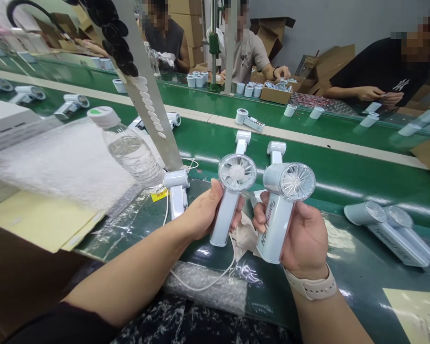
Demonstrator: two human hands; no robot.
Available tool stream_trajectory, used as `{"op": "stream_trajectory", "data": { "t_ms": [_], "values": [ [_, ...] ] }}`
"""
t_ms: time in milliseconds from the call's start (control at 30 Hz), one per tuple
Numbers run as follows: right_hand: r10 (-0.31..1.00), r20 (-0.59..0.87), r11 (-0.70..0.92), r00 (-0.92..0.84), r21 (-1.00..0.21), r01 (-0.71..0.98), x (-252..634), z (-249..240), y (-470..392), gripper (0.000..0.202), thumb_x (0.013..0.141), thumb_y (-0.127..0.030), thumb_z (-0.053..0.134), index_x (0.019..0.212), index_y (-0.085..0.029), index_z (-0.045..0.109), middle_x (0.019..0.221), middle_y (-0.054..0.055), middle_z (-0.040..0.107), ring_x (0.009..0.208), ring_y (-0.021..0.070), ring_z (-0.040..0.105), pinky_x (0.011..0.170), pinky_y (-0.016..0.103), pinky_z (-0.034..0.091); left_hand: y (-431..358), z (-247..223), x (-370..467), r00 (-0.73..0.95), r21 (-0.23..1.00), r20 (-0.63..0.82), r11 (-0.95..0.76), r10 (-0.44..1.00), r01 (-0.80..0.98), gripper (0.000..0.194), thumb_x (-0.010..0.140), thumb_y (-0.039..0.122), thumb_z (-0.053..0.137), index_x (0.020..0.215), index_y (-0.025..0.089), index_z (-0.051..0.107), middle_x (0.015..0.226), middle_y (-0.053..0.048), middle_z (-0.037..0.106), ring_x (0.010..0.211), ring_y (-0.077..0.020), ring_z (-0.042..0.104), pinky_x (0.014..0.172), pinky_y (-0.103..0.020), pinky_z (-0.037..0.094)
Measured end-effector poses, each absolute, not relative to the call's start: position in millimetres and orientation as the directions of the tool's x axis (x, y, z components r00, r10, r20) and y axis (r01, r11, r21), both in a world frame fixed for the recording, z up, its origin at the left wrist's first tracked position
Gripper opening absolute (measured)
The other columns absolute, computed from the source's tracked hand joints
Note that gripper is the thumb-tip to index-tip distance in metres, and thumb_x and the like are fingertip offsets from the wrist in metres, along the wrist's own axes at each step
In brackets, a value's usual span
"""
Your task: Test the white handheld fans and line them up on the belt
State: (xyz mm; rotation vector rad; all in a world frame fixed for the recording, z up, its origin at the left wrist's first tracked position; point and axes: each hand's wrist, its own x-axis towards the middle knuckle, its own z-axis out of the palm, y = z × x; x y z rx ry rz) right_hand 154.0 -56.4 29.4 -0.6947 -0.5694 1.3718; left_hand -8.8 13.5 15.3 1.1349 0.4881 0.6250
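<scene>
Two pale blue handheld fans are held up side by side over the green work surface. My left hand is wrapped round the handle of the left handheld fan, whose clear round grille faces me. The right handheld fan, lettered "Speed FAN" down its handle, is gripped by my right hand, with a pale watch strap on the wrist. Its grille points toward the right. Behind them, more fans lie on the green belt. A white cable loops below my left hand.
A water bottle leans beside a slanted metal post at left. Two more fans lie at right. Bubble wrap lies at the front edge. Across the belt, several people work near cartons and fan parts.
</scene>
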Motion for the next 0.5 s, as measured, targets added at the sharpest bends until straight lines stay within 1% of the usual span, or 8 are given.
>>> {"op": "stream_trajectory", "data": {
  "t_ms": [67, 100, 167, 233, 300, 367, 433, 500],
  "values": [
    [0.991, -0.002, 0.087, 0.131, -0.738, -0.67, 155.5, 29.6, -56.2, 0.022, 0.08, -0.042, 0.059, 0.085, -0.023, 0.07, 0.075, 0.002, 0.062, 0.059, 0.0164, 0.057, 0.048, 0.027, 0.05, 12.6, 15.9, -8.8, 0.723, 0.943, -0.062, 0.278, 0.688, -0.183, 0.078, 0.08, 0.089, 0.033, 0.078, 0.016, 0.058, 0.058, -0.003, 0.06, 0.048, -0.0114, 0.056, 0.046, -0.023, 0.047],
    [0.992, 0.002, 0.085, 0.126, -0.748, -0.658, 156.8, 29.0, -56.3, 0.022, 0.08, -0.042, 0.06, 0.086, -0.024, 0.07, 0.075, 0.002, 0.062, 0.06, 0.017, 0.057, 0.049, 0.029, 0.051, 12.3, 16.1, -9.1, 0.72, 0.937, -0.063, 0.289, 0.691, -0.195, 0.073, 0.084, 0.085, 0.036, 0.081, 0.015, 0.059, 0.063, -0.004, 0.064, 0.052, -0.0123, 0.06, 0.049, -0.023, 0.05],
    [0.993, -0.012, 0.068, 0.12, -0.766, -0.639, 159.9, 26.7, -56.6, 0.025, 0.08, -0.045, 0.06, 0.088, -0.024, 0.071, 0.076, 0.004, 0.064, 0.062, 0.019, 0.059, 0.053, 0.033, 0.055, 12.2, 16.2, -10.2, 0.723, 0.908, -0.037, 0.325, 0.69, -0.264, 0.058, 0.089, 0.074, 0.048, 0.095, 0.017, 0.058, 0.078, -0.004, 0.069, 0.061, -0.0152, 0.068, 0.056, -0.027, 0.056],
    [0.988, -0.049, 0.059, 0.148, -0.763, -0.644, 162.5, 23.5, -56.6, 0.026, 0.08, -0.047, 0.061, 0.088, -0.024, 0.071, 0.078, 0.005, 0.067, 0.068, 0.0223, 0.064, 0.06, 0.037, 0.057, 12.8, 16.9, -11.7, 0.731, 0.877, 0.01, 0.345, 0.683, -0.335, 0.046, 0.09, 0.061, 0.059, 0.111, 0.02, 0.054, 0.093, -0.005, 0.071, 0.073, -0.0197, 0.073, 0.064, -0.032, 0.06],
    [0.976, -0.091, 0.068, 0.2, -0.741, -0.668, 163.7, 20.9, -56.1, 0.025, 0.082, -0.046, 0.061, 0.092, -0.025, 0.071, 0.083, 0.006, 0.071, 0.077, 0.0252, 0.068, 0.066, 0.041, 0.059, 13.2, 18.9, -13.1, 0.745, 0.866, 0.045, 0.347, 0.665, -0.361, 0.045, 0.091, 0.048, 0.066, 0.123, 0.022, 0.049, 0.105, -0.008, 0.072, 0.084, -0.0237, 0.076, 0.072, -0.036, 0.062],
    [0.963, -0.111, 0.091, 0.246, -0.725, -0.683, 163.2, 20.1, -55.1, 0.024, 0.086, -0.042, 0.059, 0.102, -0.028, 0.07, 0.088, 0.005, 0.073, 0.081, 0.0257, 0.069, 0.071, 0.043, 0.059, 13.1, 21.9, -14.0, 0.756, 0.858, 0.06, 0.354, 0.652, -0.373, 0.047, 0.09, 0.038, 0.069, 0.128, 0.021, 0.047, 0.116, -0.012, 0.071, 0.093, -0.0255, 0.076, 0.08, -0.038, 0.062],
    [0.959, -0.108, 0.105, 0.261, -0.723, -0.683, 161.8, 20.8, -54.3, 0.025, 0.089, -0.039, 0.058, 0.11, -0.029, 0.068, 0.091, 0.004, 0.075, 0.079, 0.0252, 0.07, 0.07, 0.044, 0.06, 12.6, 24.4, -14.3, 0.768, 0.845, 0.074, 0.369, 0.637, -0.387, 0.049, 0.088, 0.032, 0.071, 0.129, 0.02, 0.047, 0.122, -0.013, 0.069, 0.097, -0.0256, 0.075, 0.087, -0.041, 0.061],
    [0.959, -0.102, 0.108, 0.264, -0.729, -0.676, 160.2, 22.2, -53.9, 0.024, 0.091, -0.038, 0.057, 0.111, -0.028, 0.066, 0.093, 0.005, 0.076, 0.078, 0.0251, 0.072, 0.064, 0.042, 0.06, 12.1, 25.0, -14.7, 0.777, 0.844, 0.086, 0.369, 0.624, -0.39, 0.051, 0.087, 0.031, 0.073, 0.129, 0.019, 0.048, 0.124, -0.014, 0.069, 0.1, -0.026, 0.074, 0.089, -0.042, 0.06]
  ]
}}
